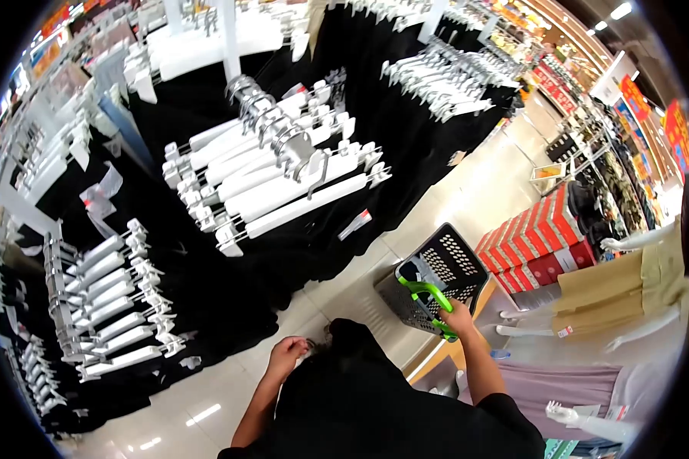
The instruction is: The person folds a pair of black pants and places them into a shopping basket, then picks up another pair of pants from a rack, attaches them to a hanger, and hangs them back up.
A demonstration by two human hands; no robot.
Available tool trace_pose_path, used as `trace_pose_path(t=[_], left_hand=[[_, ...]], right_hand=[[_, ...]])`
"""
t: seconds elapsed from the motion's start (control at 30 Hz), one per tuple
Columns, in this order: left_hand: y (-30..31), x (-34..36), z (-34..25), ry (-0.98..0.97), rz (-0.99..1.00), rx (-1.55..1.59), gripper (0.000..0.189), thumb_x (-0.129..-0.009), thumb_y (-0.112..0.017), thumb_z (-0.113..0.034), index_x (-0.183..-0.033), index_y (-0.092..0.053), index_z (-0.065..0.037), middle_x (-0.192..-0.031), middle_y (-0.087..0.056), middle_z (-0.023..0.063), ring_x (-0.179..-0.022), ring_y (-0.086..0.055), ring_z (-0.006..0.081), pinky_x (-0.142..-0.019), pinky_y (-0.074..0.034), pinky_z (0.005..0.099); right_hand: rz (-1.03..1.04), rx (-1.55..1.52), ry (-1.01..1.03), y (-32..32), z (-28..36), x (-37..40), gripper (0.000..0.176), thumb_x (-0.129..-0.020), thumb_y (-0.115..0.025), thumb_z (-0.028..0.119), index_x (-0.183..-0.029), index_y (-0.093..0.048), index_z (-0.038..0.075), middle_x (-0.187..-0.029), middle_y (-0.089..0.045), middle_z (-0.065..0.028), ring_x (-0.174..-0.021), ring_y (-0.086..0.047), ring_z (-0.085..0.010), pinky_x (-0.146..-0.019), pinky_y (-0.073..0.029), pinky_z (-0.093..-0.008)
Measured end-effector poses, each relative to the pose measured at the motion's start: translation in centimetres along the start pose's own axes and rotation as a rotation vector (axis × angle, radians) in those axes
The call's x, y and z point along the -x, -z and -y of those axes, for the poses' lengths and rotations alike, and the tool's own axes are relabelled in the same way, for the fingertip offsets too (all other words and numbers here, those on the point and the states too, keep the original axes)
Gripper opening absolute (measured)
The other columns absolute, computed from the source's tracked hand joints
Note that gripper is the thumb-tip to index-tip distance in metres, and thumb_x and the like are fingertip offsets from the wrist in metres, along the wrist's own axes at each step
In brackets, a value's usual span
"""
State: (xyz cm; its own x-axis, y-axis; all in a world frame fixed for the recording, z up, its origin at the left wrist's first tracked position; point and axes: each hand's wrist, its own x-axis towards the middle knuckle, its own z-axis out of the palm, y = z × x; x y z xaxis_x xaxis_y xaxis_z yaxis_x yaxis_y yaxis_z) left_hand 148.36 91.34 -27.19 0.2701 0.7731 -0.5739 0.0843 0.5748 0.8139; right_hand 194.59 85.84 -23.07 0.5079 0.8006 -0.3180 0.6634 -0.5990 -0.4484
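Note:
My right hand (458,317) is closed round the bright green handle (430,293) of a dark grey shopping basket (406,306), on my right side. The basket has holes in its walls, and something small and pale lies inside it. My left hand (287,355) is at the lower middle, beside my black top (344,382). Its fingers are curled in, and whatever they may hold is too small to make out. The nearest rack of black garments is ahead of it and to the left.
Black trousers on white clip hangers (275,172) fill racks ahead and left. Stacked red boxes (524,245) and mannequins in a tan skirt (601,294) and a mauve skirt (543,382) stand at right. A tiled aisle (467,191) runs between.

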Motion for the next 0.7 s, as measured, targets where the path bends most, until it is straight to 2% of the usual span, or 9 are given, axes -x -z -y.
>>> trace_pose_path(t=[0.13, 0.23, 0.43, 0.53, 0.57, 0.6, 0.7], left_hand=[[0.3, -0.7, -1.2, -0.132, -0.035, -0.001, 0.019, -0.092, -0.054, -0.012, -0.106, -0.060, 0.000, -0.092, -0.065, 0.0065, -0.081, -0.062, 0.0129, -0.075, -0.049, 0.0260], [0.8, -0.8, -1.4, -0.119, -0.102, 0.019, 0.019, -0.092, -0.052, -0.013, -0.106, -0.061, -0.003, -0.094, -0.066, 0.0064, -0.080, -0.063, 0.0130, -0.069, -0.047, 0.0241], [0.8, -0.6, -1.4, -0.111, -0.265, 0.069, 0.018, -0.092, -0.052, -0.011, -0.105, -0.061, -0.002, -0.092, -0.065, 0.0066, -0.080, -0.063, 0.0142, -0.070, -0.048, 0.0251], [-0.4, -1.4, -2.6, -0.120, -0.348, 0.124, 0.016, -0.092, -0.051, -0.009, -0.104, -0.060, -0.003, -0.090, -0.065, 0.0065, -0.078, -0.063, 0.0140, -0.068, -0.048, 0.0249], [-0.8, -1.7, -3.1, -0.149, -0.377, 0.141, 0.016, -0.092, -0.050, -0.009, -0.103, -0.060, -0.003, -0.090, -0.065, 0.0064, -0.077, -0.062, 0.0136, -0.068, -0.048, 0.0246], [-1.4, -1.9, -4.0, -0.176, -0.407, 0.158, 0.016, -0.092, -0.050, -0.008, -0.103, -0.060, -0.003, -0.090, -0.065, 0.0064, -0.076, -0.062, 0.0133, -0.067, -0.048, 0.0242], [-3.4, -2.4, -7.6, -0.416, -0.585, 0.183, 0.013, -0.092, -0.050, -0.007, -0.098, -0.061, -0.002, -0.081, -0.064, 0.0061, -0.070, -0.061, 0.0118, -0.063, -0.047, 0.0226]], right_hand=[[0.049, -0.060, -0.014, -0.2, -1.3, -0.8, 0.032, -0.070, -0.065, 0.031, -0.087, -0.063, 0.004, -0.080, -0.064, -0.0218, -0.078, -0.063, -0.0378, -0.072, -0.048, -0.0432], [0.042, -0.043, 0.006, 0.1, -1.6, -1.1, 0.033, -0.070, -0.065, 0.031, -0.087, -0.063, 0.003, -0.080, -0.064, -0.0220, -0.078, -0.063, -0.0376, -0.072, -0.049, -0.0429], [0.063, -0.039, 0.035, 1.1, -2.4, -2.2, 0.033, -0.070, -0.062, 0.032, -0.089, -0.063, 0.004, -0.081, -0.064, -0.0226, -0.080, -0.063, -0.0380, -0.073, -0.049, -0.0432], [0.104, -0.164, 0.063, 0.8, -4.4, -3.9, 0.042, -0.071, -0.064, 0.033, -0.102, -0.062, 0.005, -0.088, -0.065, -0.0207, -0.082, -0.064, -0.0353, -0.074, -0.049, -0.0401], [0.158, -0.286, 0.082, -0.6, -6.9, -5.5, 0.044, -0.074, -0.064, 0.029, -0.111, -0.059, 0.005, -0.087, -0.066, -0.0176, -0.080, -0.065, -0.0305, -0.074, -0.050, -0.0380], [0.233, -0.437, 0.010, 0.7, -5.6, -5.1, 0.046, -0.076, -0.064, 0.023, -0.118, -0.055, 0.006, -0.091, -0.065, -0.0155, -0.084, -0.064, -0.0259, -0.078, -0.048, -0.0354], [0.225, -0.538, 0.210, 1.6, -5.0, -5.8, 0.063, -0.076, -0.065, 0.019, -0.132, -0.040, 0.005, -0.106, -0.057, -0.0167, -0.098, -0.055, -0.0263, -0.088, -0.043, -0.0345]])
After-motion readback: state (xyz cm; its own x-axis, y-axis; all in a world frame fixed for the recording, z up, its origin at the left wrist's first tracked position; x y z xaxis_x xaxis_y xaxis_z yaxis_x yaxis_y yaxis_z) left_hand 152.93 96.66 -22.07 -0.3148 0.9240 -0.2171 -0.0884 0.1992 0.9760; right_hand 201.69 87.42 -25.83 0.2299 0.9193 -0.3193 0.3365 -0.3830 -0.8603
